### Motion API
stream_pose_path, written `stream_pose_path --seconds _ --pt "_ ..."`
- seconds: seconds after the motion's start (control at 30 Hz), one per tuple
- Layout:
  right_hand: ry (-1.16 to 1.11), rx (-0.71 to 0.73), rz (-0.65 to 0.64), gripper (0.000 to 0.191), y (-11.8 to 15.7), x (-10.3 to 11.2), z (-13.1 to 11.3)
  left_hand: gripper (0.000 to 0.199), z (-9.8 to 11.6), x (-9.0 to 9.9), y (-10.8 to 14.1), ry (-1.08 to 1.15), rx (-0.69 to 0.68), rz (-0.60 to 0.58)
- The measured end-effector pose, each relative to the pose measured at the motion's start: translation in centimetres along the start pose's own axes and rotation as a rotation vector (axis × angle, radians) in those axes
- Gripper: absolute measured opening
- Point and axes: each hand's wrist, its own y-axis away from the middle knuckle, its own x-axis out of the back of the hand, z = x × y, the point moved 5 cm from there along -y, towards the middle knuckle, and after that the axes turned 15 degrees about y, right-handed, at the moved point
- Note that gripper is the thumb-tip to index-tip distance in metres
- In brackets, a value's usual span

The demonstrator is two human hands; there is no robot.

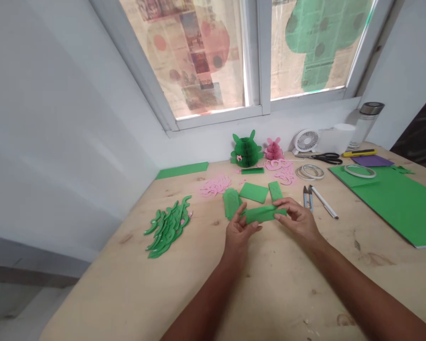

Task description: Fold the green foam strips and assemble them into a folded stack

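Note:
A green paper strip (261, 214) stretches between my two hands, low over the wooden table. My left hand (239, 227) pinches its left end, thumb in front and fingers behind. Its right end is between the thumb and fingers of my right hand (296, 218). Just beyond the strip lie a stack of green pieces (231, 202), a green rectangle (254, 192) and a small green piece (275, 190).
Curved green cutouts (170, 227) lie left, pink cutouts (216, 185) behind. Green (247, 151) and pink (273, 149) paper figures stand by the wall. Small snips (308, 198), a white pen (324, 202), black scissors (328, 157) and green sheets (397, 203) lie right.

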Motion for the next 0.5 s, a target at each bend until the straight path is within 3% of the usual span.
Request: stream_pose_path --seconds 0.13,0.3,0.5 --pt "0.031 -0.025 -0.007 0.017 0.15 -0.34 0.09 0.067 0.33 0.18 -0.01 -0.05 -0.035 0.023" --pt "0.006 -0.152 -0.081 0.046 0.24 -0.58 0.87 0.064 0.49 0.09 0.13 -0.099 -0.053 0.011" --pt "0.197 -0.152 -0.125 0.036 0.18 -0.14 0.65 0.063 0.37 -0.06 0.23 -0.137 -0.056 -0.002"
